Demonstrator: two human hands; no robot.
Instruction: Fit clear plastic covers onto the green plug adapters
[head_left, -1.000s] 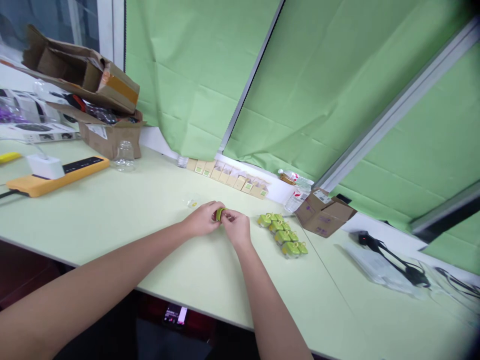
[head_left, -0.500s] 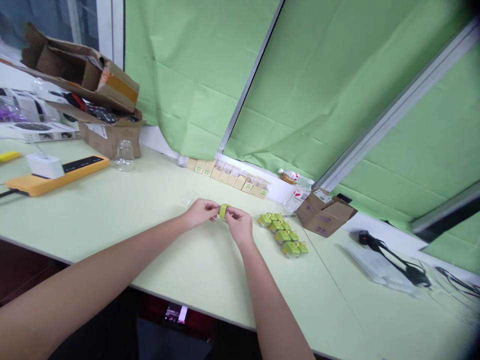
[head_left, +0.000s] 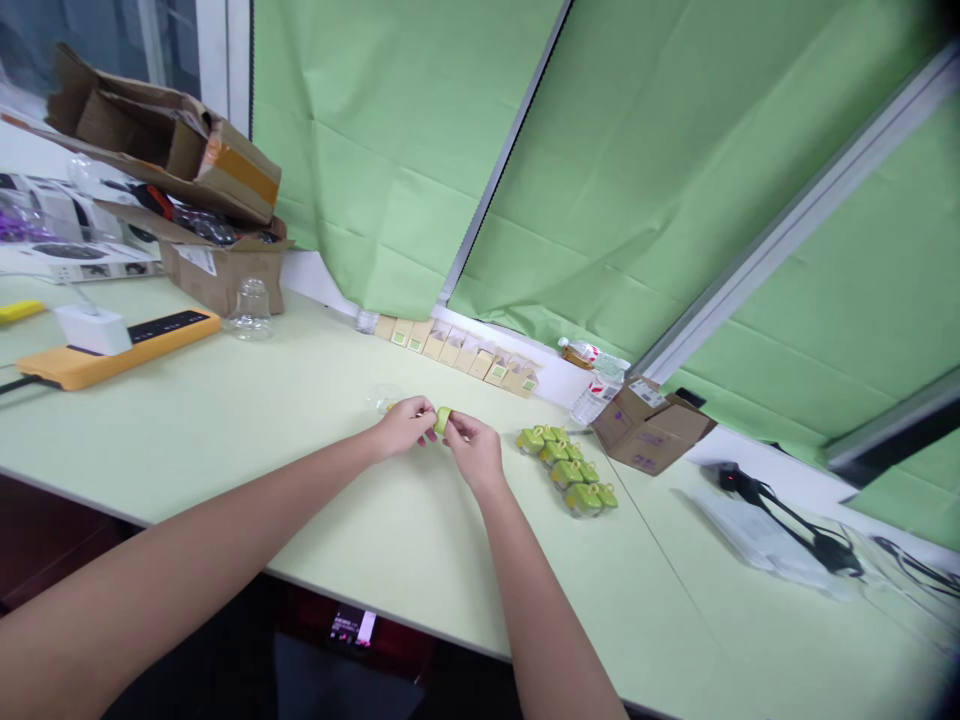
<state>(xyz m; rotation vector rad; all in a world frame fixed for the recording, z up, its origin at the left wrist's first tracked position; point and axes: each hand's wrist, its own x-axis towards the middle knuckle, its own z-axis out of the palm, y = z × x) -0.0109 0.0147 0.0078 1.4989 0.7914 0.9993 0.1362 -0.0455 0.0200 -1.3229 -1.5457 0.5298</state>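
Observation:
My right hand (head_left: pixel 478 452) is closed, its thumb and fingers pinching a small light-green plastic lid (head_left: pixel 442 420) above the table. From the other side my left hand (head_left: pixel 403 427) meets it, fingers pinched together at the lid's left edge; whether a small part sits between those fingertips is hidden. Behind the left hand lies a clear plastic piece (head_left: pixel 384 394) with a bit of yellow, partly covered by the hand. To the right of my hands, several green-lidded clear containers (head_left: pixel 568 465) with small loops on top stand grouped in rows.
A row of small tan boxes (head_left: pixel 454 350) lines the wall. A clear plastic cup (head_left: pixel 252 312) and an orange power strip (head_left: pixel 139 350) are at left, near stacked cardboard boxes (head_left: pixel 225 270). Plastic bottles (head_left: pixel 592 395), another cardboard box (head_left: pixel 651 430) and black cables (head_left: pixel 795 525) are at right.
The green lid has turned in my fingers and moved slightly left. My left hand has shifted a little, and more of the clear plastic piece behind it shows.

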